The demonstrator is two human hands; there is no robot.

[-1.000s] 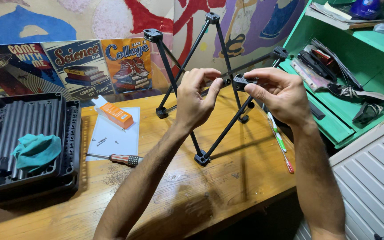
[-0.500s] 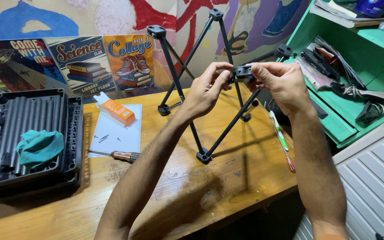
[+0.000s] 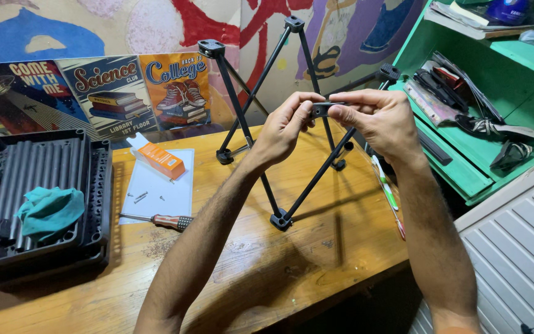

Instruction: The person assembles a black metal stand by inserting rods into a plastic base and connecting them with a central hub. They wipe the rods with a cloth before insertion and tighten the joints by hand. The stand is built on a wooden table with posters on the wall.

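A frame of thin black rods (image 3: 248, 117) joined by black corner pieces stands on the wooden table (image 3: 236, 272). My left hand (image 3: 285, 127) and my right hand (image 3: 375, 120) are raised above the table and pinch a small black connector piece (image 3: 321, 109) between their fingertips, at the top of one slanting rod. That rod runs down to a black foot joint (image 3: 280, 220) resting on the table.
A black ridged tray (image 3: 38, 179) with a teal cloth (image 3: 47, 210) sits at the left. A white sheet (image 3: 156, 192) carries an orange box (image 3: 159, 159) and small screws; a screwdriver (image 3: 162, 220) lies beside it. Green shelves (image 3: 477, 111) with sandals stand at the right.
Both hands have risen with the connector piece and moved slightly away from me. The view has shifted with them; the frame and the things on the table stay where they were.
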